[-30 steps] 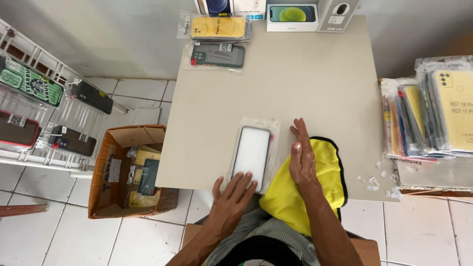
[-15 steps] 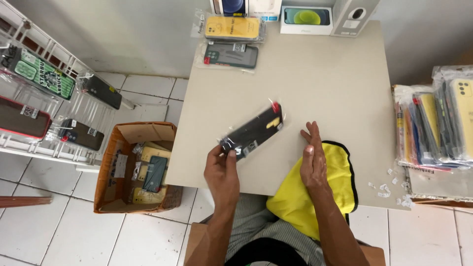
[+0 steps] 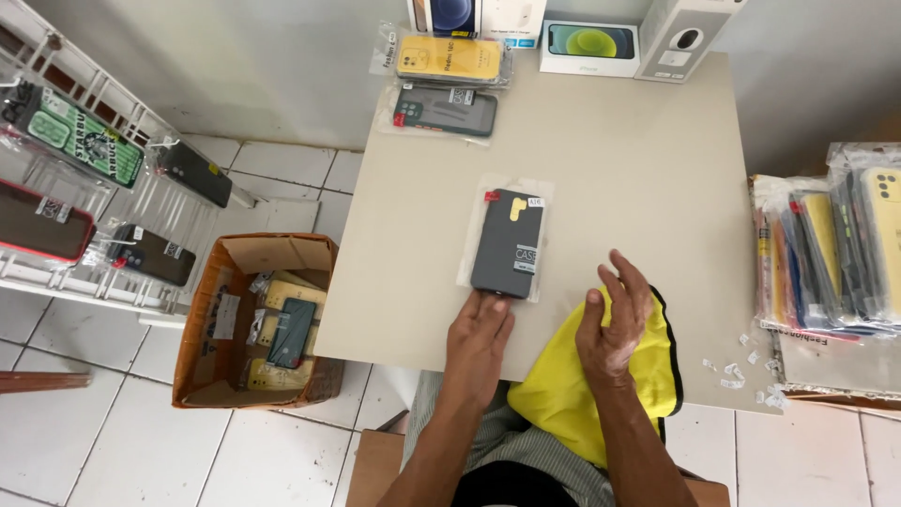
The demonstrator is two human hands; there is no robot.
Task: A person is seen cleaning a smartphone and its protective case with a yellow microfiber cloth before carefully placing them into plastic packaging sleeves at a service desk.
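In the head view, a dark phone case (image 3: 508, 242) in a clear sleeve is laid flat on the beige surface (image 3: 638, 169). Its near edge is touched by the flattened left hand (image 3: 479, 335). The right hand (image 3: 615, 321) is held open, nothing gripped, above a yellow cloth (image 3: 563, 394).

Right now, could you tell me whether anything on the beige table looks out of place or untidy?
Small white scraps lie scattered near the right edge of the beige table. The yellow cloth with black trim hangs over the front edge. The packaged dark phone case lies flat, left hand touching it.
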